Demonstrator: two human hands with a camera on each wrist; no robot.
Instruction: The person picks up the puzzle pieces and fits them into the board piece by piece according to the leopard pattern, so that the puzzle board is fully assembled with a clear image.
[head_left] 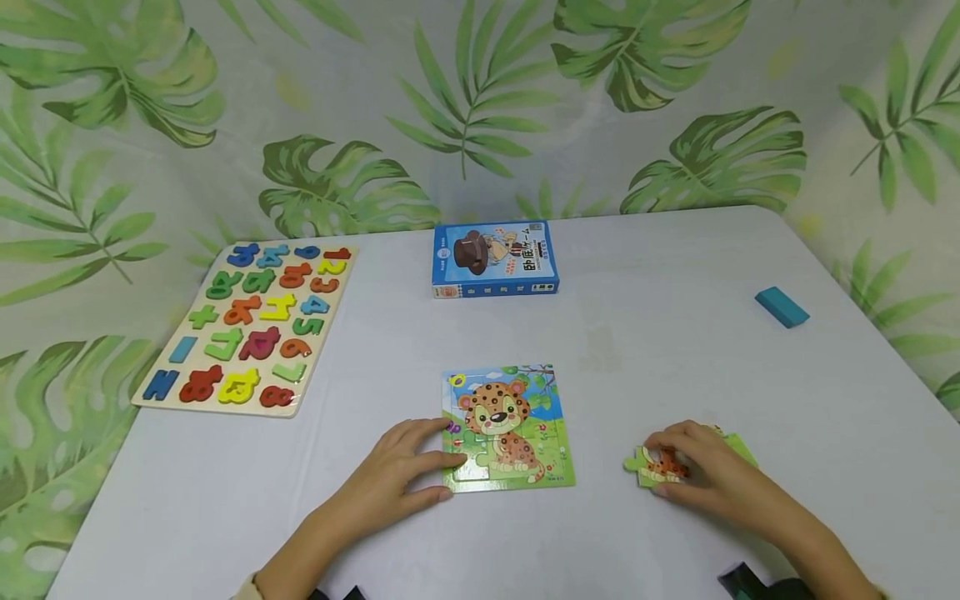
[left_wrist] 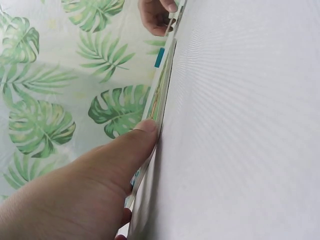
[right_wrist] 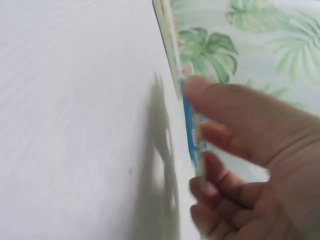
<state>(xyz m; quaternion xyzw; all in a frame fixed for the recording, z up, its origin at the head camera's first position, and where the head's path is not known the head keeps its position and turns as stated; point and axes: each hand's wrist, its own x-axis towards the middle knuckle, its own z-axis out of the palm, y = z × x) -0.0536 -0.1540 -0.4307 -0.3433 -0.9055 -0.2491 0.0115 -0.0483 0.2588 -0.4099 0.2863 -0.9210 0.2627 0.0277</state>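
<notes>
A square jigsaw puzzle (head_left: pixel 517 429) with a spotted cub picture lies flat at the middle of the table, with a pale gap (head_left: pixel 471 469) at its lower left. My left hand (head_left: pixel 401 467) rests at its left edge, fingers spread; the thumb (left_wrist: pixel 145 127) touches the near edge in the left wrist view. To the right, my right hand (head_left: pixel 701 467) pinches a puzzle piece (head_left: pixel 660 465) bearing spotted orange and green print. Beyond that hand, a green piece (head_left: pixel 741 448) shows partly, the rest hidden. In the right wrist view, the right hand (right_wrist: pixel 245 135) is slightly blurred above its shadow.
A wooden board of colourful numbers and letters (head_left: pixel 288 404) lies at the back left. Behind the puzzle stands a blue box (head_left: pixel 495 258) with a hat picture. A teal block (head_left: pixel 782 307) lies at the far right. A leaf-print cloth (head_left: pixel 495 100) hangs behind the white table (head_left: pixel 637 333).
</notes>
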